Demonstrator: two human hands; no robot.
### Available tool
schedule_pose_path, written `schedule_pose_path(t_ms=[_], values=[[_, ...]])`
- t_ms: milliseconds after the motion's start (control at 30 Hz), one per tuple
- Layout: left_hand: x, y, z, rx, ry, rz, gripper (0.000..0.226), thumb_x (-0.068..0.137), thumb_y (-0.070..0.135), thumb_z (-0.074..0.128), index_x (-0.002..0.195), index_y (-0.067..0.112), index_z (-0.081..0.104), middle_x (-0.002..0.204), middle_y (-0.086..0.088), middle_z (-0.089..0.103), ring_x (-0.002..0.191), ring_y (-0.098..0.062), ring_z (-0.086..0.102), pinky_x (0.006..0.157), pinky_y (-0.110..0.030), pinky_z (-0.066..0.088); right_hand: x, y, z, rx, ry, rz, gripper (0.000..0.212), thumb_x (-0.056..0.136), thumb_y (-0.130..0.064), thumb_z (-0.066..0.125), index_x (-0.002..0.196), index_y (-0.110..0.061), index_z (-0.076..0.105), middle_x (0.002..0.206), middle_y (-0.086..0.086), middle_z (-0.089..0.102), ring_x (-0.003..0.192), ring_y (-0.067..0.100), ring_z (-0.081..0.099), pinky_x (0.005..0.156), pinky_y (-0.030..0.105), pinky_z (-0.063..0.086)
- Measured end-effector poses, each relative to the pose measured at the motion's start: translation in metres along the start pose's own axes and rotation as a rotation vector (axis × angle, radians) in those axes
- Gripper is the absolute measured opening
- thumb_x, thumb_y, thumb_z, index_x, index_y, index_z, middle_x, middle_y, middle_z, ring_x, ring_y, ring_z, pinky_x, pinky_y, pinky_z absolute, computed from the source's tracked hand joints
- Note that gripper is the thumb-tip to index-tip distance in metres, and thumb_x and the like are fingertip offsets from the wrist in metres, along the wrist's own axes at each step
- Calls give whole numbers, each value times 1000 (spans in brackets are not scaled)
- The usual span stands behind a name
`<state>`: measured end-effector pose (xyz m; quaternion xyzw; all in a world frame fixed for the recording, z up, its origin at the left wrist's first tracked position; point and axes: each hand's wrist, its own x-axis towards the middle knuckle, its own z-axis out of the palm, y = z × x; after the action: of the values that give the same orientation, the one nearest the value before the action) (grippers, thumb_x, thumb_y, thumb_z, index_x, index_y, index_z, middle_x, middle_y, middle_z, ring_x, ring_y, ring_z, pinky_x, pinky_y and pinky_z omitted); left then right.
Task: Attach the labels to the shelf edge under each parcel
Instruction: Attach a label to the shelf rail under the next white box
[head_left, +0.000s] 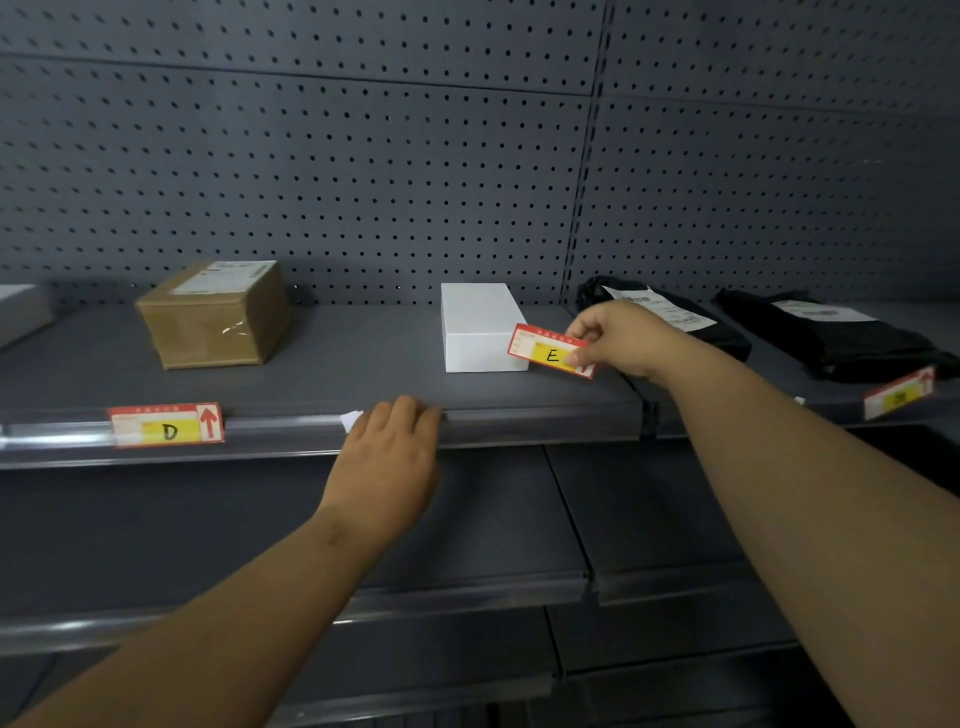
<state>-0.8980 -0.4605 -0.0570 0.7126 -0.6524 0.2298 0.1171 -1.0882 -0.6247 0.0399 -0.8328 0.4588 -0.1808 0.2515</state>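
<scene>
At the far left end of the shelf (322, 343) only the corner of a pale box (21, 312) shows, and nothing readable sits on the edge below it. Next along, a brown cardboard parcel (215, 314) stands toward the back, and the D label (166, 425) is already seated in the clear strip on the shelf's front edge (519, 421), slightly left of that parcel. That one looks done.

Further right, the left hand (387, 452) rests on the front edge with its fingers curled over the lip, holding nothing I can make out. A small white scrap (351, 420) pokes out just beside its knuckles; whether it is a paper tab in the strip or something under the fingers is hard to tell.

Behind and to the right stands a white box (480, 327), with no label on the edge under it yet. The right hand (618, 338) pinches the E label (550, 351) between thumb and fingertips, held in the air just in front of the box's lower right corner, above the shelf surface and well short of the strip. Seating it under the white box is, I judge, the step in hand.

On the adjoining shelf section, the first black mailer bag (670, 317) shows no label beneath it, though the arm hides part of that edge. The second black bag (831, 338) has a red and yellow label (898, 397) below it at the right end, too blurred to read.
</scene>
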Motion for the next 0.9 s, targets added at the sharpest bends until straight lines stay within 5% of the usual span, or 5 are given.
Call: schedule_pose_path(t_ms=[267, 400, 600, 700, 900], values=[[-1, 0, 6, -6, 47, -18, 33, 62, 7, 52, 93, 4, 64, 83, -14, 60, 69, -34, 57, 67, -38, 50, -11, -21, 7, 28, -19, -83, 21, 80, -7, 71, 101, -8, 68, 75, -9, 62, 67, 1, 56, 62, 16, 41], [3, -1, 5, 7, 53, -27, 27, 63, 6, 42, 83, 6, 61, 73, -13, 57, 63, -32, 54, 60, -36, 47, -14, -28, 14, 8, -45, -106, 25, 80, -6, 71, 104, -7, 67, 83, -4, 63, 74, 8, 58, 64, 14, 42], [5, 1, 2, 5, 35, -32, 24, 55, -1, 67, 77, 4, 60, 70, -15, 55, 61, -33, 53, 58, -36, 46, -14, -30, 25, -9, -48, -120, 25, 78, -6, 73, 102, -13, 68, 100, 8, 70, 88, 19, 64, 88, 34, 52], [5, 0, 4, -1, 18, -38, 29, 52, 1, 73, 78, 5, 61, 71, -14, 56, 62, -33, 54, 59, -36, 47, -17, -32, 31, -48, -52, -155, 25, 77, -6, 73, 97, -19, 66, 91, 10, 69, 84, 23, 65, 87, 39, 51], [5, -2, 4, 26, 33, -8, 19, 61, 10, 52, 78, 8, 60, 72, -13, 55, 63, -32, 54, 59, -36, 45, -21, -36, 45, -147, -63, -222, 30, 84, -7, 65, 113, -16, 68, 109, 4, 66, 97, 15, 57, 79, 21, 39]])
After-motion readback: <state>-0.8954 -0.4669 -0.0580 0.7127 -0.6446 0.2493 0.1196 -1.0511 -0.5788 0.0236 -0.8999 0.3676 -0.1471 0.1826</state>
